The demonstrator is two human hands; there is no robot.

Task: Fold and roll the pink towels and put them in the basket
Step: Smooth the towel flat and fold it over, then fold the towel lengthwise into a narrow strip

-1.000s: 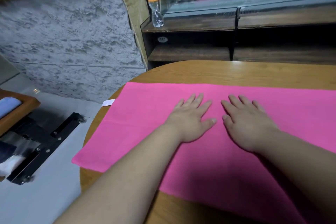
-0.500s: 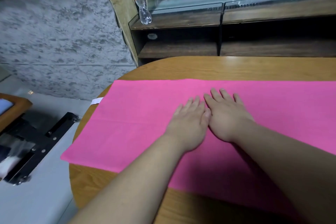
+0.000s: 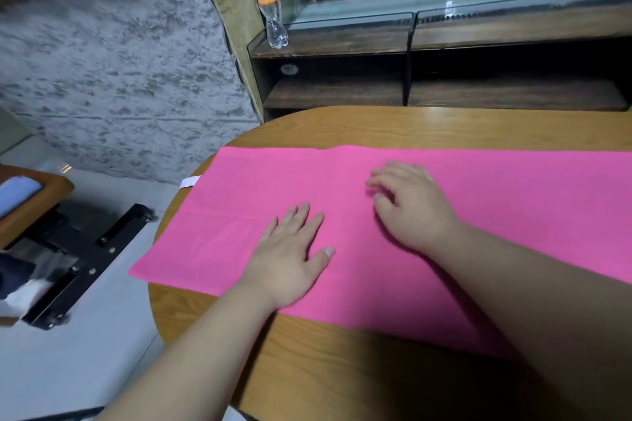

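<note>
Pink towel point(image 3: 369, 278): flat on the table point(image 3: 410, 126), long axis left-right. Its left end sticks out past the table's rounded left edge, and its right end runs out of frame. Bare wood shows along the far and near edges. A faint lengthwise line runs from the left end toward the left hand; it's either a crease or a layer edge, can't tell which. White label point(image 3: 190, 181) pokes out at the far-left corner.

Hands are apart, both on the cloth, neither gripping. Left hand point(image 3: 290, 249) is flat with straight fingers, pressing near the towel's near edge. Right hand point(image 3: 410, 205) is further in toward the far edge, with fingers slightly bent and tips down. It's blurred, but there's no bunched cloth under it.

My read: smoothing step, rolling not started. Basket not in view.

Risks:
- The left end is unsupported, so any push leftward could slide more cloth off and the weight would drag the rest.
- The hands press at different depths, so uneven strokes could skew the layers and the edges won't line up.
- A wrinkle trapped now would give a lumpy or coned roll.

Beyond the table: shelf unit point(image 3: 342, 41) with a plastic bottle point(image 3: 268, 0) on it.
</note>
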